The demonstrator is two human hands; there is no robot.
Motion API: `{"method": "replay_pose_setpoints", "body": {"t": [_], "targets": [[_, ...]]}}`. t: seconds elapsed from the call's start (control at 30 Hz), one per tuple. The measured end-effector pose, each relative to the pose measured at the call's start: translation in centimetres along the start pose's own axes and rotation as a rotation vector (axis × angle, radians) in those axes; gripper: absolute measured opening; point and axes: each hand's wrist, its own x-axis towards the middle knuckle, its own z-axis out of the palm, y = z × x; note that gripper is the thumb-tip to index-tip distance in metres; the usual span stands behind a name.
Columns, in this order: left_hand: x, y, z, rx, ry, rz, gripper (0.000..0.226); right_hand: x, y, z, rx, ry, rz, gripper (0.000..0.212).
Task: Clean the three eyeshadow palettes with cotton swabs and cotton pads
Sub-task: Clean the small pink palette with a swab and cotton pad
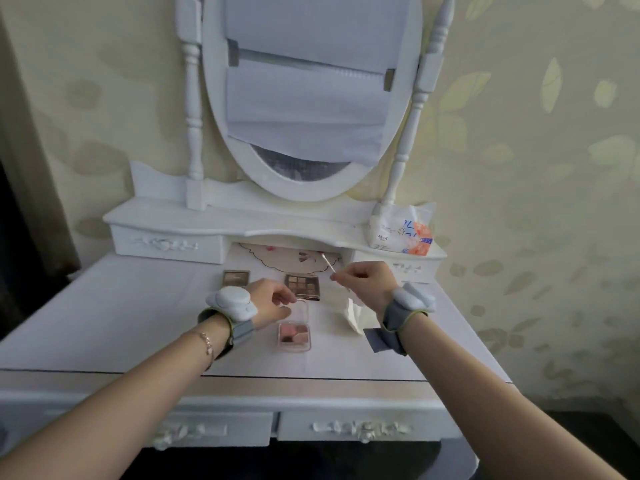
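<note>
— What has the right hand got?
— A cotton swab, pinched between curled fingertips, its far tip pointing to eleven o'clock.
— And the left hand?
— Fingers curled, pinching the clear lid of the pink palette, which lies open at its five o'clock.
— The others?
— Brown palette just beyond; small palette at its nine o'clock. Tissue lies at three.

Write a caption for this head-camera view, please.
Right hand raises a cotton swab while left hand steadies the pink eyeshadow palette.
</note>
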Motion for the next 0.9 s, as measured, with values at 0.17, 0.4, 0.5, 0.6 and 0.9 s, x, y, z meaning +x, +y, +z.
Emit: {"method": "replay_pose_setpoints", "body": {"t": [0.17, 0.4, 0.5, 0.6, 0.9], "targets": [[-1.2, -1.5, -0.1, -0.049, -0.122, 0.012, 0.079, -0.7, 0.2, 2.0, -0.009, -0.125, 0.026, 0.014], [-1.8, -3.3, 1.6, -0.016, -0.173, 0.012, 0.106, -2.0, 1.9, 3.0, 0.026, -0.307, 0.028, 0.01], [-1.8, -3.5, 2.1, -0.069, -0.145, 0.05, 0.095, -2.5, 3.3, 3.0, -0.079, -0.388, -0.007, 0.015], [-1.8, -3.8, 2.4, -0.095, -0.125, 0.115, 0.083, -2.7, 5.1, 3.5, -0.142, -0.348, -0.055, 0.026], [-1.9, -4.1, 2.7, -0.139, -0.135, 0.14, 0.091, -3.1, 7.3, 4.1, 0.0, -0.21, -0.085, 0.016]]}}
